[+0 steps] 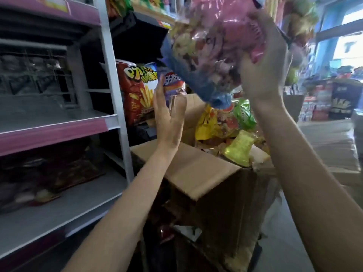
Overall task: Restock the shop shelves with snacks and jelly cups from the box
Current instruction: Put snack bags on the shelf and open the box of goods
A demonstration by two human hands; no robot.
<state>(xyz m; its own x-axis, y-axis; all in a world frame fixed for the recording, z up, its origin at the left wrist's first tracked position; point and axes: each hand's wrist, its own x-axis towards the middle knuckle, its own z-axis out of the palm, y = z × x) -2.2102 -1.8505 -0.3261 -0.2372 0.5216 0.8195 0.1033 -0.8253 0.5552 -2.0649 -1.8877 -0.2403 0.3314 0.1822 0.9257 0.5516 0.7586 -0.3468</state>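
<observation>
My right hand [265, 63] grips a large clear bag of jelly cups [212, 50] with pink and blue parts, held high above the open cardboard box [198, 169]. My left hand [169, 114] is raised below the bag with its fingers apart, holding nothing and not touching it. The box holds several snack packets [235, 132], yellow, green and orange. The grey shelf [64, 205] with pink edge strips stands at the left. The bag is blurred.
A red bag of fries snacks [137, 95] and a purple packet [172, 83] stand behind the box by the shelf upright [115, 91]. Dark packets [49, 173] lie on the lower shelf. Stacked goods [324, 103] fill the far right by a bright window.
</observation>
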